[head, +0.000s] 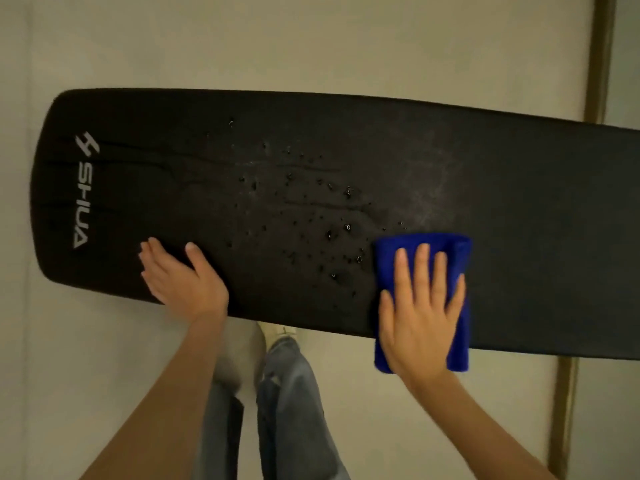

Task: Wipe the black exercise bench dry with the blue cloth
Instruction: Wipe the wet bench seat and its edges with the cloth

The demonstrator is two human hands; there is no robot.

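Note:
The black exercise bench (519, 209) stretches across the view, with a white logo near its rounded left end. Water droplets (311, 216) are scattered over its middle. A folded blue cloth (459, 251) lies on the near edge of the bench, just right of the droplets, and hangs a little over that edge. My right hand (420, 317) presses flat on the cloth with straight, spread fingers. My left hand (181, 278) rests flat on the bench's near edge toward the left end, holding nothing.
Pale floor (311, 39) surrounds the bench. My jeans-clad legs (291, 403) and a light shoe (277, 332) stand right at the bench's near edge, between my arms. A brown vertical strip (599, 57) runs down the floor at the right.

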